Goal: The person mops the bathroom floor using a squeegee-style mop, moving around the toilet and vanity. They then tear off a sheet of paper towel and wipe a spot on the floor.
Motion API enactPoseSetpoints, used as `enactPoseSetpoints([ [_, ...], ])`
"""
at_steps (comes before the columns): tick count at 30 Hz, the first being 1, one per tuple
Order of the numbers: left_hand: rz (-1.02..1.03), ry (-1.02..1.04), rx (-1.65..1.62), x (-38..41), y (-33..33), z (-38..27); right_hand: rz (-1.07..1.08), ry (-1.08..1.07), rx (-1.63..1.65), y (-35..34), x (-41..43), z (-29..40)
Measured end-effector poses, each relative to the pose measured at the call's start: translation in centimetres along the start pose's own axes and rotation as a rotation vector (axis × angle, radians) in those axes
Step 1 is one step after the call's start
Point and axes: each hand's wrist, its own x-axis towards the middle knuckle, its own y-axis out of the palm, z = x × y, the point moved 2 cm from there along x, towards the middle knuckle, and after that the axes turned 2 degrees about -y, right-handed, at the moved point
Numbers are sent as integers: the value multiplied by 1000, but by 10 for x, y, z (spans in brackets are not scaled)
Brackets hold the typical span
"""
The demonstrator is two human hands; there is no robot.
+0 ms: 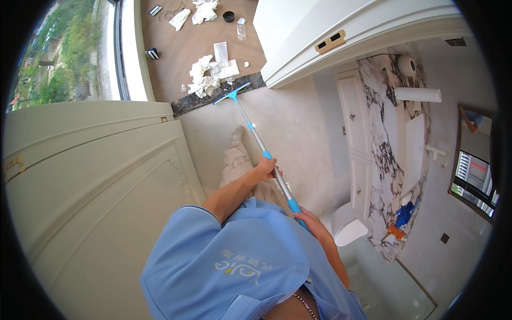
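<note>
A squeegee with a long telescopic metal pole [260, 141] slants across the view, with light-blue collars and grip. My left hand [267, 168] is wrapped around the middle of the pole. Lower down, my right hand [313, 222] grips the blue handle end [295, 207], close to my shirt. At the far end, the squeegee's wide blade [232, 93] lies over the dark marble threshold [192, 103] of the doorway; whether it presses on the stone I cannot tell.
Crumpled white paper [203, 76] and plastic packaging litter the wood floor [172, 80] beyond the threshold. Door panels stand at left [112, 160] and upper right [304, 36]. At right are a marble-topped vanity [380, 132], a toilet [350, 232], a paper roll [418, 95] and blue gloves [405, 213].
</note>
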Motion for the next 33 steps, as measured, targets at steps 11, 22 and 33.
enactPoseSetpoints([
  [11,-9,-24,-7,18,-10,0,-24,17,47,-3,18,-11],
  [22,-56,141,84,-13,-9,-40,64,-4,42,12,25,2],
  [33,-69,90,-15,8,-26,-25,87,41,17,16,40,-1],
])
